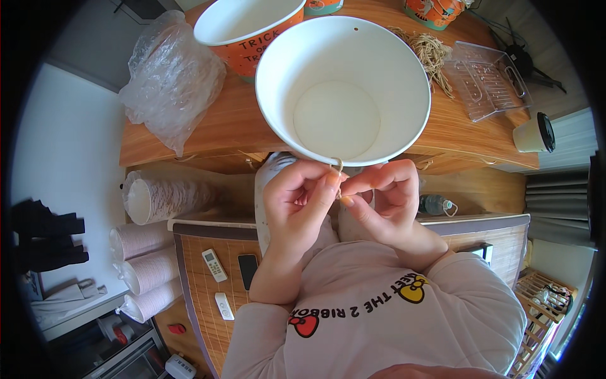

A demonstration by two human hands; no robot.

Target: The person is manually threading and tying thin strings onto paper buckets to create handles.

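Note:
A large white-lined paper bucket [391,82] tilts toward me at the desk's front edge, its open mouth showing the round bottom. A thin tan cord [339,165] loops over the near rim of the bucket. My left hand [297,199] pinches this cord between thumb and forefinger just below the rim. Close beside it, my right hand [385,199] has its thumb and forefinger closed on the cord's lower part. How the cord passes through the bucket wall is hidden by my fingers.
Behind stands an orange printed bucket [243,54], beside a crumpled clear plastic bag [170,82]. Tan cords [432,57] lie in a bundle near a clear plastic tray [483,82]. A lidded paper cup [529,136] sits at the desk's right. Stacked paper buckets [151,271] lie at left.

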